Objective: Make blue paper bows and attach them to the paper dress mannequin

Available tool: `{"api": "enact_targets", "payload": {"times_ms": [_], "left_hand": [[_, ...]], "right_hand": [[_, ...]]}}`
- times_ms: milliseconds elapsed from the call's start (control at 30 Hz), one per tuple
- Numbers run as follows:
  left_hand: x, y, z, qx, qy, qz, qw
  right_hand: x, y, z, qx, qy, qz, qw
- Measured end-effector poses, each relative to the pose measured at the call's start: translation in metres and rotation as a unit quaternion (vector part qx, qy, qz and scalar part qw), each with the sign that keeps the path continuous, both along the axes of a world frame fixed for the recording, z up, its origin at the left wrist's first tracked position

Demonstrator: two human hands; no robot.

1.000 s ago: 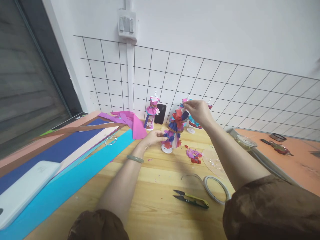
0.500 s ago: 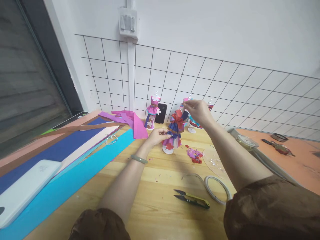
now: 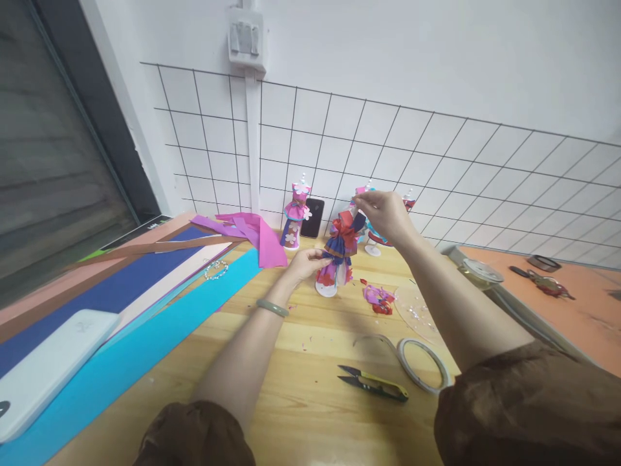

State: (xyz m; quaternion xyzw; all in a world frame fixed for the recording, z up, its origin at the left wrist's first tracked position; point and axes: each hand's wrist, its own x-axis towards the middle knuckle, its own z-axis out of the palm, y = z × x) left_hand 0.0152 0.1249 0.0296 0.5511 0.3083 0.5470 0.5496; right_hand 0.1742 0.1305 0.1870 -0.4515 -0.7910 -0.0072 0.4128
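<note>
A miniature dress form (image 3: 343,236) in ruffled red, blue and pink paper stands on a round white base. At its waist, my left hand (image 3: 308,264) has thumb and fingers closed on the skirt's left side. My right hand (image 3: 385,213) is raised at the top of the form, fingertips pinched together. Whatever lies between those fingertips is too small to make out. Behind my right hand, two more dress forms are partly hidden. A pink dress form (image 3: 297,210) with white flowers stands to the left, by the wall.
Thread snips (image 3: 373,383) and a tape roll (image 3: 424,366) lie in front. Paper scraps (image 3: 378,299) sit beside a clear dish (image 3: 417,314) of beads. Coloured paper strips (image 3: 194,323), a white phone (image 3: 53,369) and a beaded bracelet (image 3: 216,270) lie left. A black phone (image 3: 313,218) leans at the wall.
Very little differs. The view has shifted slightly, while both hands stay at the same places on the red and blue dress form.
</note>
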Motion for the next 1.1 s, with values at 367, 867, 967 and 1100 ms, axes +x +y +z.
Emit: {"api": "enact_targets", "payload": {"times_ms": [367, 867, 967, 1100], "left_hand": [[0.004, 0.005, -0.007, 0.016, -0.062, -0.026, 0.998], [0.010, 0.006, -0.014, -0.016, -0.096, -0.021, 0.995], [0.011, 0.004, -0.011, 0.002, -0.107, -0.008, 0.994], [0.013, 0.002, -0.006, 0.013, -0.110, -0.014, 0.994]], "right_hand": [[0.001, 0.000, -0.002, -0.001, 0.004, 0.009, 1.000], [0.001, -0.001, -0.003, 0.000, 0.008, 0.004, 1.000], [0.002, 0.000, -0.003, -0.003, 0.012, 0.000, 1.000], [0.001, 0.001, -0.003, -0.004, 0.015, -0.006, 1.000]]}}
